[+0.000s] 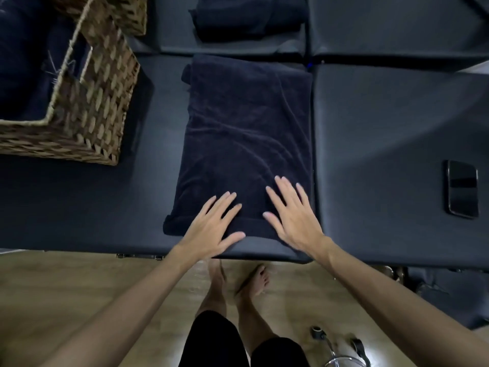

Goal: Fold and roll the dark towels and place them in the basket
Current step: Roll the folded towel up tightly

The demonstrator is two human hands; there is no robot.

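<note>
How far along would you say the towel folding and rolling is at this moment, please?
Done: dark fabric already lies in the wicker basket. In hand: a folded dark towel lies flat on the padded table, the left hand and right hand open on its near end, not yet rolled. Left: rolling, basketing it, then the dark pile behind.

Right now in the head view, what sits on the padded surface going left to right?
wicker basket → dark towel, with the left hand then the right hand flat on its near end → phone
</note>
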